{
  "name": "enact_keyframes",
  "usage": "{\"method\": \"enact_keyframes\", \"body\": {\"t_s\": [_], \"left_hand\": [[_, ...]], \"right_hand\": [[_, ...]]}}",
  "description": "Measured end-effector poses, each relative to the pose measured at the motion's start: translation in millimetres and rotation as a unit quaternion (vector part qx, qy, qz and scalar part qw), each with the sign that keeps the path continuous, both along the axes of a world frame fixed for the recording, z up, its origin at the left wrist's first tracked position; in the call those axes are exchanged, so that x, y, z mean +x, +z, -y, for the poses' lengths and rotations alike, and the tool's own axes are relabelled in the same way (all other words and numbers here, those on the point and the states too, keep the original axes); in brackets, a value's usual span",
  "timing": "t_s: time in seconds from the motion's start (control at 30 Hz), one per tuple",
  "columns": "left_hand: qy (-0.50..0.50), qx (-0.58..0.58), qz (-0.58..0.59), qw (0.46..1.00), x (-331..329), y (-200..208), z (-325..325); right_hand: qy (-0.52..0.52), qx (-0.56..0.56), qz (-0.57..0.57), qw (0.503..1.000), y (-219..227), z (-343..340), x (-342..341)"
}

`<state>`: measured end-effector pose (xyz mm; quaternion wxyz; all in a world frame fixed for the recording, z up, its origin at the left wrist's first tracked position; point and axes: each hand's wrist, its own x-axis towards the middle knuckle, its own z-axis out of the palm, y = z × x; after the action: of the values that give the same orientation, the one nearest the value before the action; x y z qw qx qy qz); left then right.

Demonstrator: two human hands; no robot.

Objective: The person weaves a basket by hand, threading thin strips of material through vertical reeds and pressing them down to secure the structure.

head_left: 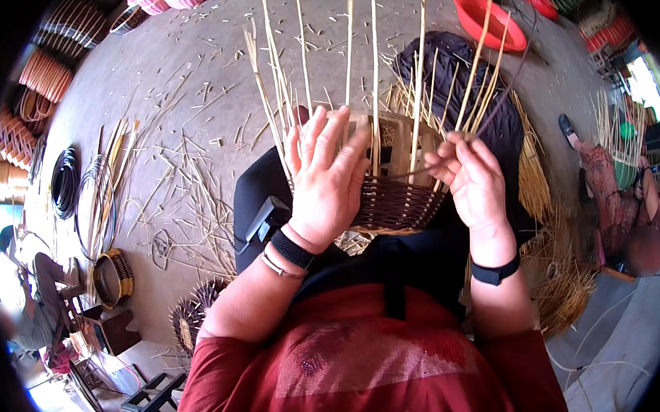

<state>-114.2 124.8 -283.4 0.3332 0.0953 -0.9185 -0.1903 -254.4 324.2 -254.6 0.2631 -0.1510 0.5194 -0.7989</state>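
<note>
Half-woven brown basket (pixel 402 204) at person's lap (pixel 409 265). Left hand (pixel 324 183) over its side, fingers outstretched; right hand (pixel 475 181) pinching dark strand (pixel 516 75). Grey floor (pixel 222 52) strewn with straw scraps (pixel 191 194); red basin (pixel 466 24) beyond, black coil (pixel 64 182) and stacked baskets (pixel 45 79) leftward.

Dk red top (pixel 258 387), short L sleeve (pixel 218 361) & R sleeve (pixel 531 373). Paler pinkish panel (pixel 350 373) across front, w/ dk red speckled patches. Short blk strap (pixel 394 300) at ctr, vert. Wide blk L wristband (pixel 292 249) + thin pale bracelet (pixel 277 266) beside it. Blk R wristband (pixel 494 273), approx. same width. Dk trousers (pixel 409 264), ribbed-looking nr L knee.
</note>
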Motion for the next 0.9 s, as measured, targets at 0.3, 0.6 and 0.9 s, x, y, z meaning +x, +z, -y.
{"method": "enact_keyframes", "body": {"t_s": [0.3,0.6,0.9], "left_hand": [[0.006,-0.07,0.085,0.994,-20.1,6.6,-21.9],[0.0,-0.061,0.102,0.993,2.3,-0.4,-53.3],[-0.068,-0.051,0.065,0.994,-7.8,1.2,-41.1]], "right_hand": [[-0.137,0.347,-0.514,0.772,-14.7,114.2,-60.5],[-0.104,0.313,-0.346,0.878,-15.9,87.0,-64.7],[-0.166,-0.03,-0.084,0.982,-5.8,-13.0,5.3]]}}
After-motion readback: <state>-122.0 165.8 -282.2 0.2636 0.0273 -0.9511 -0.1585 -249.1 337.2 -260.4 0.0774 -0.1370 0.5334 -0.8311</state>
